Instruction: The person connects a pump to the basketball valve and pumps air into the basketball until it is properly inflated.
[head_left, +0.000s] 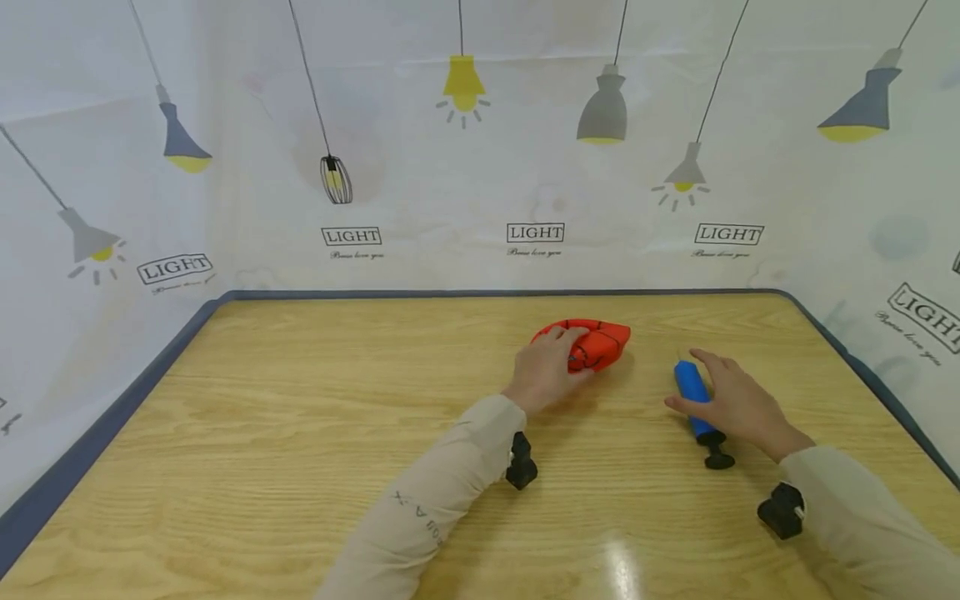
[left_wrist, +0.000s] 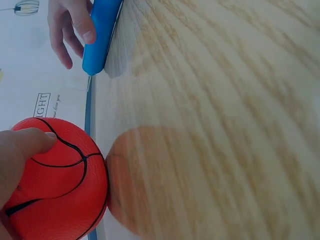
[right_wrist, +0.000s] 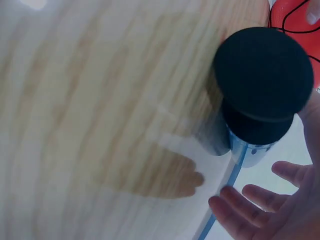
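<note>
Toward the back of the table lies a soft red ball (head_left: 603, 343) with black seam lines, dented and partly deflated. My left hand (head_left: 547, 371) grips it from the near left side, its thumb (left_wrist: 35, 142) pressing on the red surface in the left wrist view. Right of the ball is a blue hand pump (head_left: 692, 387) with a thin needle at its far tip and a black handle (right_wrist: 265, 75) at the near end. My right hand (head_left: 738, 404) hovers around the pump, thumb and fingers spread apart on either side of it.
The wooden tabletop (head_left: 315, 433) has a dark blue edge along the back and sides. A white wall covering (head_left: 442, 183) printed with lamps stands behind it. Black wrist cameras (head_left: 521, 461) sit under both cuffs.
</note>
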